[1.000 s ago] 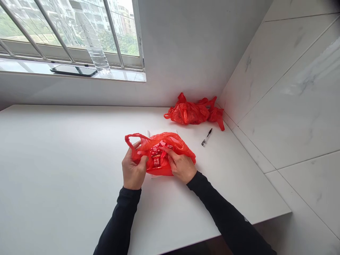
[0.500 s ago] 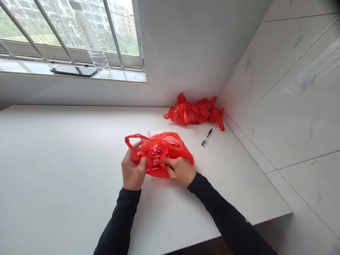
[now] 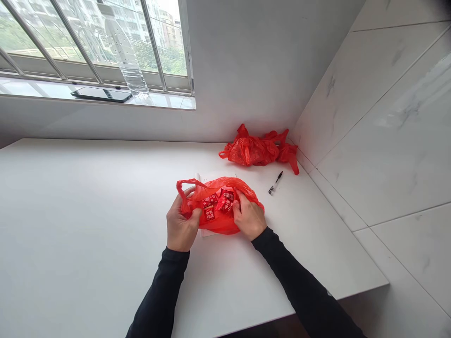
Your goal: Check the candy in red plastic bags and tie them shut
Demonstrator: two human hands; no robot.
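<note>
A red plastic bag [image 3: 221, 228] lies on the white table with its mouth open upward. Inside it, several small red wrapped packets [image 3: 226, 201] with white print are visible. My left hand [image 3: 182, 225] is closed on the bag's left side by the looped handle, thumb inside the rim and fingers partly behind the plastic. At the right side of the mouth, my right hand [image 3: 250, 218] has its thumb and fingers bent around the plastic, right beside the packets. Some of its fingertips are hidden. White paper [image 3: 207, 233] shows partly from under the bag.
A black-and-clear pen [image 3: 275, 183] lies right of the bag. Behind it, another crumpled red plastic bag [image 3: 252, 150] rests against the wall. A dark flat device [image 3: 102, 94] and a clear water bottle [image 3: 132, 75] are on the windowsill. Marble-patterned tiles [image 3: 394, 122] border the table's right side.
My right hand has moved from over the packets to the bag's right side. The mouth is spread wider, with more packets showing. My left hand and the bag have shifted slightly right.
</note>
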